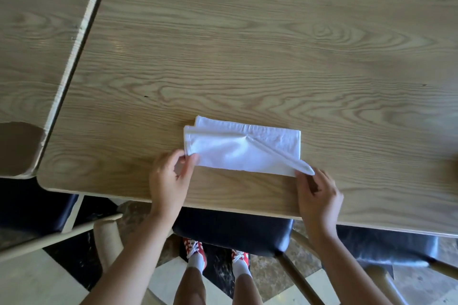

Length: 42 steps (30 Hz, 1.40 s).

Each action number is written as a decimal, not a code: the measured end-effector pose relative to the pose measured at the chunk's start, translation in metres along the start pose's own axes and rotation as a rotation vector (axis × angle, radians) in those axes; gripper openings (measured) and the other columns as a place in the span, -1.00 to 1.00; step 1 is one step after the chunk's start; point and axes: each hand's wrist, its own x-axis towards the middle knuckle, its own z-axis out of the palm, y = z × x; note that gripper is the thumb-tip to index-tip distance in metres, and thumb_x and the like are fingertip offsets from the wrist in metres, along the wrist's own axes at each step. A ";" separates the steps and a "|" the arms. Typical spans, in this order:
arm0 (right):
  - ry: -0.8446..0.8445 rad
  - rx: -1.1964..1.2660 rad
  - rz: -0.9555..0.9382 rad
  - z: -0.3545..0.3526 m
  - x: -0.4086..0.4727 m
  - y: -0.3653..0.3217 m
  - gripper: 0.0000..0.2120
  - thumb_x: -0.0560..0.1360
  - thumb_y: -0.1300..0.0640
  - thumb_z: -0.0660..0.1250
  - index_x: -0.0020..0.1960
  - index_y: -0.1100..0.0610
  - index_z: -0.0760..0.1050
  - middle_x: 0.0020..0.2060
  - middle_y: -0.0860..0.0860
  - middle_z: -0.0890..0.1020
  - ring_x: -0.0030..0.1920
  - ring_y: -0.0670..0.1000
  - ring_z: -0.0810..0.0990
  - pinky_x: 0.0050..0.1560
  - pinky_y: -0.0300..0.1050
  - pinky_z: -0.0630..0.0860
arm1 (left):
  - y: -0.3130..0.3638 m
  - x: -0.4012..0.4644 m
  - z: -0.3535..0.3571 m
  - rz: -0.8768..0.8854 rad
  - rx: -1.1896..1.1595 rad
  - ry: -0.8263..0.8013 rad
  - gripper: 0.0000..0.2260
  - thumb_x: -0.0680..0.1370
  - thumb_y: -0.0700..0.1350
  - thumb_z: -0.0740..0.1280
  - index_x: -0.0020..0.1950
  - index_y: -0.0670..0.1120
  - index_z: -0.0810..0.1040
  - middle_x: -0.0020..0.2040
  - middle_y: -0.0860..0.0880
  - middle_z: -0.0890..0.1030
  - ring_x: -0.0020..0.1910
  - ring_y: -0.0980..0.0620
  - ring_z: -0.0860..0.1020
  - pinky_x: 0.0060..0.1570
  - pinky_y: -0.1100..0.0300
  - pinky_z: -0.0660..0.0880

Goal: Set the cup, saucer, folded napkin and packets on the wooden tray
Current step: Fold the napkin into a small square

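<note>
- A white folded napkin [241,150] is laid flat on the light wooden tabletop [247,57], close to the near edge and a little left of the middle.
- The napkin is folded into a long band; a diagonal crease is seen running from its middle toward the near right corner, which is lifted slightly off the surface.
- The near left corner of the napkin is pinched by the left hand [169,181], between the thumb and the curled fingers.
- The raised near right corner is pinched by the right hand [318,199], again between thumb and fingertips.
- Both forearms are extended over the near edge of the tabletop.
- A second tabletop [37,44] of the same wood is placed just beside the first on the left, with a narrow gap between them.
- A chair with a dark seat [235,233] is tucked under the near edge, between the arms.
- Red-and-white shoes [195,251] and white socks are seen below, on a patterned floor.
</note>
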 end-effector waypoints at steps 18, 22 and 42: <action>0.118 -0.138 0.248 0.023 0.015 -0.014 -0.88 0.47 0.07 0.32 -0.21 0.06 0.46 -0.42 -0.26 0.41 -0.19 -0.04 0.39 -0.09 -0.20 0.04 | 0.008 0.011 0.021 -0.043 0.282 0.093 -0.93 0.44 -0.12 0.32 -0.19 -0.11 0.52 -0.39 0.03 0.48 -0.38 -0.01 0.44 -0.38 0.24 0.25; 0.126 -0.174 0.265 0.024 0.017 -0.016 -0.91 0.45 0.09 0.34 -0.20 0.06 0.46 -0.42 -0.26 0.40 -0.20 -0.04 0.38 -0.09 -0.20 0.05 | 0.010 0.010 0.023 -0.053 0.307 0.096 -0.85 0.41 -0.18 0.39 -0.04 -0.12 0.53 -0.29 -0.03 0.49 -0.27 -0.06 0.46 -0.33 0.16 0.32; -0.397 -0.586 -0.354 0.076 0.030 -0.041 -0.49 0.53 0.03 -0.04 0.47 0.12 0.17 0.46 0.05 0.26 0.48 0.05 0.12 0.32 0.32 0.25 | 0.034 0.030 0.067 0.503 0.567 -0.428 -0.48 0.52 -0.10 0.11 0.48 -0.14 0.18 0.51 -0.05 0.17 0.49 0.03 0.13 0.41 -0.10 0.03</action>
